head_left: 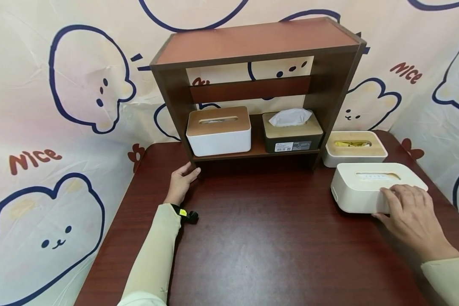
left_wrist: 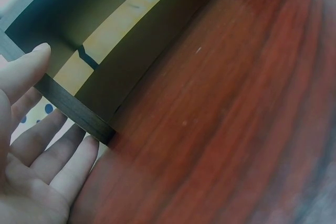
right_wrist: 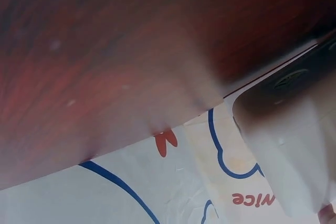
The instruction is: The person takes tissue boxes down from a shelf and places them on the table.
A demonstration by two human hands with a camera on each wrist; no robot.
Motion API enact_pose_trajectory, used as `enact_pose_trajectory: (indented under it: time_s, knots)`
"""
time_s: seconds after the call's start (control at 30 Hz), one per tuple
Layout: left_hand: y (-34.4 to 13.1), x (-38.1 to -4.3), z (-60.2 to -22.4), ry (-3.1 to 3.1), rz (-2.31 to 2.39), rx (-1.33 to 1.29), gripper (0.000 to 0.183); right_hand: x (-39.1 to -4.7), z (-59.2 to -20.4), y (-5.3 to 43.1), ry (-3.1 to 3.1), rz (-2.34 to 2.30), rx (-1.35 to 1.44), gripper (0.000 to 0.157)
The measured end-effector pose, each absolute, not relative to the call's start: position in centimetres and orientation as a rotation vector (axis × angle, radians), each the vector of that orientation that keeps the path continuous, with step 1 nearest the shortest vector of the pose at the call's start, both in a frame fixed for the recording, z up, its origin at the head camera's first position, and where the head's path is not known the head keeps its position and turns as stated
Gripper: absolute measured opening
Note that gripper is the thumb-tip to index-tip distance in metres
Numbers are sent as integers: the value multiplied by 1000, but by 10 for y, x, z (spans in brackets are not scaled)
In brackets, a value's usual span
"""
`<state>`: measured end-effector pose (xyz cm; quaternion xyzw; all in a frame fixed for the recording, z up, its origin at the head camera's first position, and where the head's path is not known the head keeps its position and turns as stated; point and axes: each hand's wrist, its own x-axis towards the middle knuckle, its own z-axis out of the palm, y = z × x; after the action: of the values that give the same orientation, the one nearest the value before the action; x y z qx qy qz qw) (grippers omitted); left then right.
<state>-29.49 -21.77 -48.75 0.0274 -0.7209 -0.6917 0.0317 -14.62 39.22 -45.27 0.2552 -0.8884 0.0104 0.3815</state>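
Note:
At the lower front of the wooden shelf's left side panel, my left hand grips the panel's edge, thumb on one face and fingers on the other. My right hand holds an all-white tissue box by its near right side, with fingers over the top edge and the thumb low on the front. That box has an oval slot with white tissue inside. In the right wrist view the white box shows large and blurred at the right, and most of the hand is out of frame.
The wooden shelf holds a white tissue box with a brown lid and a dark tissue box with a wooden lid. Right of it stands a white box with a wooden lid, yellow packaging inside. Patterned cloth surrounds the dark red table.

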Motion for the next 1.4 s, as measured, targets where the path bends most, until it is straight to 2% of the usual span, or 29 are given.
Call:
enact_pose_trajectory:
  time_s: [0.3, 0.93, 1.4]
  knots:
    - [-218, -295, -488, -2225, -2147, 89, 64, -148, -455, 393, -2237, 39, 684, 78]
    - [-219, -293, -487, -2243, -2133, 82, 72, -148, -458, 395, -2197, 46, 734, 75]
    - [-217, -294, -487, -2203, -2152, 94, 68, -145, -457, 394, -2208, 22, 752, 71]
